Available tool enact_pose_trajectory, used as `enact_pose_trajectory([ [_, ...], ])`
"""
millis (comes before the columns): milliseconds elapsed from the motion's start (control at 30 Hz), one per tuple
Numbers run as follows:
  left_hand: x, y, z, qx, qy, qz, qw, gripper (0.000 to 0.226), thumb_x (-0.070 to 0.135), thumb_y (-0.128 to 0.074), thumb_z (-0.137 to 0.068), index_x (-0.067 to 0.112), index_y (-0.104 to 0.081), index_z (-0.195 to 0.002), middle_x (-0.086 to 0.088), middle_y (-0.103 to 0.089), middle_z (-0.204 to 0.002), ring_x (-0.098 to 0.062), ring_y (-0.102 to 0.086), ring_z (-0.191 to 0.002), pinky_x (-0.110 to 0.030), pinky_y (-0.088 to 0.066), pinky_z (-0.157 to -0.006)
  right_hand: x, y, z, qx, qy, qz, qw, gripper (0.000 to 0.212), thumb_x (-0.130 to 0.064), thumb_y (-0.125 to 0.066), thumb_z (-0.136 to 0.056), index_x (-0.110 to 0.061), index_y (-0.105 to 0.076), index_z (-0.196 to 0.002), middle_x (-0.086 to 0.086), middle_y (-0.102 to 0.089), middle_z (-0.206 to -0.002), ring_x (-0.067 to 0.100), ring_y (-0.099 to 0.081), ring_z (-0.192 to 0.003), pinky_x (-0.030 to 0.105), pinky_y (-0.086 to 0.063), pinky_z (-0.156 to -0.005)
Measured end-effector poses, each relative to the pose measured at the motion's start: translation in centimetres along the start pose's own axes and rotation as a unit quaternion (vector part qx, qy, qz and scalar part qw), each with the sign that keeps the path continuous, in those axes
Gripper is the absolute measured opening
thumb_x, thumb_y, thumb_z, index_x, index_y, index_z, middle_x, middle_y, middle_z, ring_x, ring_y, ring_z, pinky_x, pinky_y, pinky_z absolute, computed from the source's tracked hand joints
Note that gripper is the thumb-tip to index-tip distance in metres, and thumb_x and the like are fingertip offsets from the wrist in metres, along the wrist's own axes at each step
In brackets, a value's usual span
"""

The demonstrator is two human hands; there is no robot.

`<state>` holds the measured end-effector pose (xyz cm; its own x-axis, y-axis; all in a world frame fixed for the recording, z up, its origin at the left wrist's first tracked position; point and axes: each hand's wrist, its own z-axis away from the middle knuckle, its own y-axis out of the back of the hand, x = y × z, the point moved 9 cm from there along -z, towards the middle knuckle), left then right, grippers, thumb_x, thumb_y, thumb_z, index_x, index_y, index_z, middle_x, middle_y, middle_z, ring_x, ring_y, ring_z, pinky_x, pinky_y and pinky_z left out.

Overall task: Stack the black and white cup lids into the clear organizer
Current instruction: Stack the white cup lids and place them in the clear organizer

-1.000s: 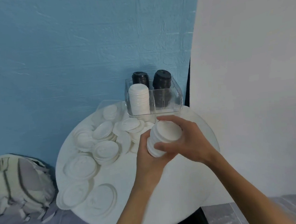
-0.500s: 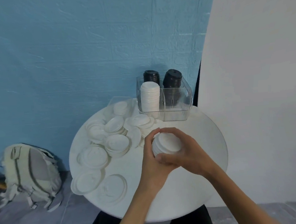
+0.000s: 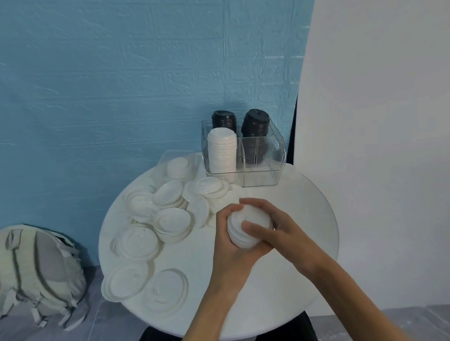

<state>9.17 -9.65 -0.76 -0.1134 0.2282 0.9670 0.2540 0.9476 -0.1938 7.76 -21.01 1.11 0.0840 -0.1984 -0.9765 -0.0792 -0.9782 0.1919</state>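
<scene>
White loose lids (image 3: 166, 219) lie scattered on the surface (image 3: 300, 271), left of the grip. Left hand (image 3: 230, 249) and right hand (image 3: 276, 233) both clasp a small lid stack (image 3: 245, 227). Beyond them, the organizer (image 3: 268, 154) holds one white and two black stacks.

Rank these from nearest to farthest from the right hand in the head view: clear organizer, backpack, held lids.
1. Held lids, gripped by the right hand.
2. Clear organizer, at the table's back.
3. Backpack, on the floor, far left.

You see white lids (image 3: 171, 222), white table (image 3: 300, 271); black lids (image 3: 255, 125) in clear ribbed organizer (image 3: 276, 153); blue wall (image 3: 106, 85); grey-striped pale backpack (image 3: 36, 271).
</scene>
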Motion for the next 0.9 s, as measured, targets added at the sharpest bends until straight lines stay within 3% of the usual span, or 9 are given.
enact_pose_trajectory([
  [233,-1.3,-0.7,-0.1,-0.009,0.021,0.030,0.999,0.071,-0.013,-0.085,-0.068,0.025,-0.055,-0.120,-0.003,-0.065,-0.119,-0.017,-0.070,-0.104,-0.026,-0.059,-0.078,0.6,0.6,0.2,-0.003,-0.019,-0.037,0.999,0.042,-0.021,-0.077,-0.087,-0.026,-0.066,-0.127,-0.008,-0.070,-0.118,0.004,-0.066,-0.106,0.022,-0.054,-0.085],
  [333,-2.1,-1.1,-0.2,-0.012,0.026,0.026,0.999,0.075,-0.001,-0.091,-0.061,0.027,-0.056,-0.122,-0.001,-0.065,-0.121,-0.021,-0.069,-0.109,-0.029,-0.060,-0.080,1.3,1.1,0.4,0.014,-0.027,-0.040,0.999,0.045,-0.030,-0.078,-0.082,-0.028,-0.067,-0.126,-0.013,-0.070,-0.115,0.003,-0.066,-0.104,0.023,-0.055,-0.084],
  [433,-2.7,-1.4,-0.6,-0.017,0.040,0.033,0.999,0.076,-0.002,-0.092,-0.061,0.027,-0.056,-0.122,-0.003,-0.066,-0.120,-0.024,-0.069,-0.108,-0.028,-0.059,-0.079,1.7,1.4,0.3,-0.023,-0.037,-0.032,0.999,0.046,-0.040,-0.076,-0.084,-0.031,-0.065,-0.129,-0.017,-0.070,-0.116,0.001,-0.065,-0.108,0.022,-0.055,-0.088],
  [533,-2.4,-1.4,-1.4,-0.019,0.032,0.011,0.999,0.078,0.011,-0.093,-0.056,0.032,-0.056,-0.122,0.002,-0.064,-0.121,-0.014,-0.065,-0.109,-0.021,-0.055,-0.078,1.6,4.3,-1.7,-0.006,-0.041,-0.010,0.999,0.045,-0.051,-0.065,-0.090,-0.033,-0.065,-0.131,-0.020,-0.070,-0.119,-0.002,-0.066,-0.109,0.020,-0.056,-0.090],
  [633,-2.2,-1.1,-2.1,-0.009,0.031,-0.011,0.999,0.078,0.019,-0.090,-0.051,0.035,-0.056,-0.120,0.016,-0.063,-0.114,0.000,-0.061,-0.101,-0.013,-0.051,-0.078,3.0,11.5,-5.9,0.150,-0.028,0.045,0.987,0.030,-0.040,-0.070,-0.093,-0.029,-0.070,-0.121,-0.012,-0.071,-0.117,0.007,-0.069,-0.105,0.030,-0.055,-0.090],
  [733,-2.9,-0.8,-2.6,-0.006,0.039,-0.019,0.999,0.077,0.019,-0.090,-0.051,0.037,-0.056,-0.118,0.024,-0.065,-0.106,0.000,-0.062,-0.100,-0.015,-0.051,-0.081,5.7,17.4,-10.3,0.250,-0.049,0.099,0.962,0.031,-0.024,-0.072,-0.091,-0.025,-0.068,-0.122,-0.006,-0.069,-0.121,0.019,-0.066,-0.111,0.028,-0.045,-0.090],
  [800,-3.5,-0.6,-2.8,-0.003,0.044,-0.022,0.999,0.076,0.019,-0.090,-0.051,0.040,-0.057,-0.116,0.020,-0.066,-0.110,-0.006,-0.063,-0.105,-0.020,-0.052,-0.085,7.7,19.5,-13.5,0.246,-0.069,0.158,0.954,0.047,-0.018,-0.069,-0.091,-0.023,-0.059,-0.137,0.000,-0.058,-0.139,0.024,-0.057,-0.124,0.032,-0.044,-0.099],
  [900,-4.1,-0.6,-3.0,-0.004,0.050,-0.017,0.999,0.074,0.016,-0.090,-0.052,0.041,-0.058,-0.114,0.017,-0.068,-0.109,-0.009,-0.065,-0.104,-0.020,-0.053,-0.082,10.5,20.2,-17.4,0.167,-0.110,0.264,0.944,0.072,-0.008,-0.063,-0.092,-0.020,-0.035,-0.156,0.009,-0.031,-0.162,0.029,-0.036,-0.144,0.043,-0.034,-0.117],
])
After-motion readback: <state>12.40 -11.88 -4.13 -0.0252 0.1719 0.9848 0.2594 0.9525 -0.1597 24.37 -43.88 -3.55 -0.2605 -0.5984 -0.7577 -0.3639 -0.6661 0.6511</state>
